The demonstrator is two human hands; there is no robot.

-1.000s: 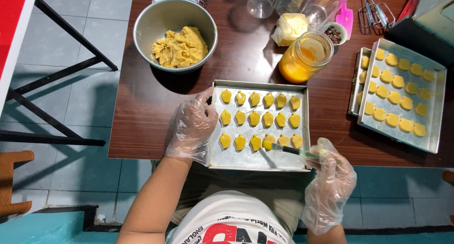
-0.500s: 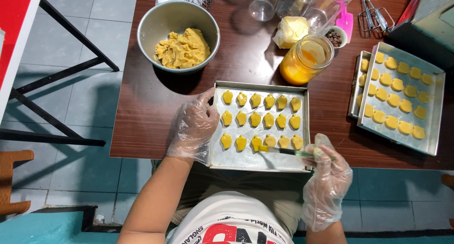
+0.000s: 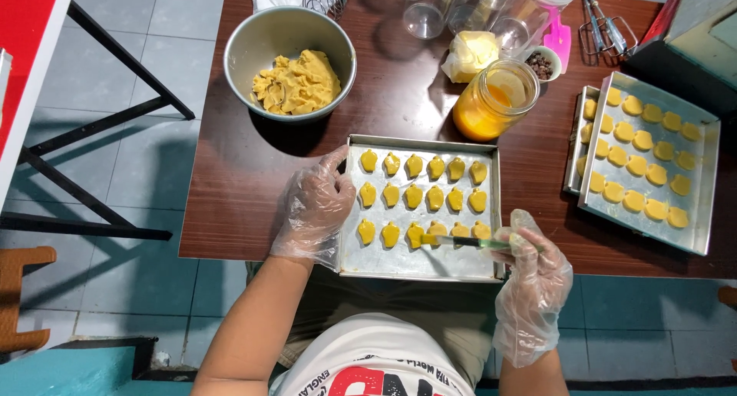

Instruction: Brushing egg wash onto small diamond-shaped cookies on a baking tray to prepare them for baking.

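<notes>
Left hand: the left hand (image 3: 313, 210), in a clear plastic glove, lay spread and open on the left rim of the baking tray (image 3: 421, 265), steadying it.
Right hand: the right hand (image 3: 530, 277), gloved too, was closed around the handle of a small brush (image 3: 461, 241).
Brush: its tip rested on a cookie in the front row.
Cookies: yellow cut-out dough pieces (image 3: 424, 197) sat in three rows, slightly glossy.
Tray place: on the brown table (image 3: 230, 188), at its near edge.
Nearby: a metal bowl of dough (image 3: 290, 62), a jar of yellow liquid (image 3: 494, 100), a second filled tray (image 3: 649, 162).
</notes>
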